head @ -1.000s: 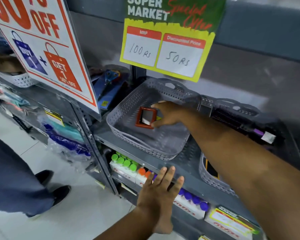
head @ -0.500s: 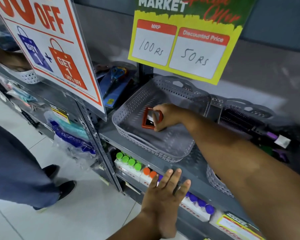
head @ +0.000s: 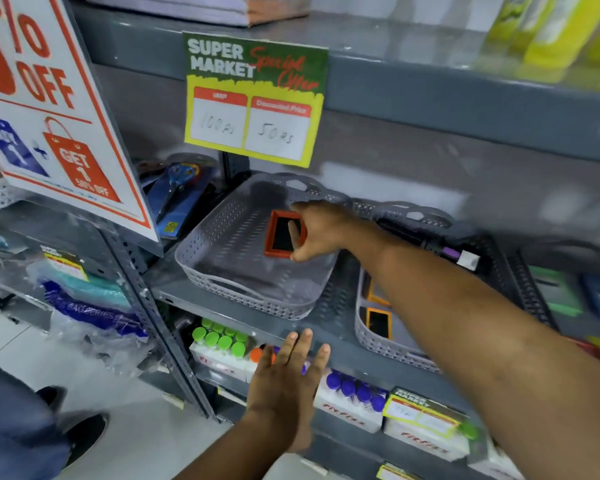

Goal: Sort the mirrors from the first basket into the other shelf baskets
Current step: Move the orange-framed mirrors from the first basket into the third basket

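Above the right hand (head: 321,233), which grips a red-framed mirror (head: 282,234) over the grey basket (head: 222,271), a sign (head: 253,98) reads "SUPER MARKET" (100rs, 50rs); left hand (head: 284,386) spread flat, empty.

The grey basket (head: 222,271) at the shelf's left front corner lies open from above, its floor bare around the red-framed mirror (head: 282,233), hemmed by the hanging price card (head: 253,98) behind and the sale sign (head: 59,126) left.

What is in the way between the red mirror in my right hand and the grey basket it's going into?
Nothing visible. The right hand holds the red-framed mirror already inside the grey basket, just above its bare floor. No other item lies in that basket. The left hand is lower, by the shelf edge.
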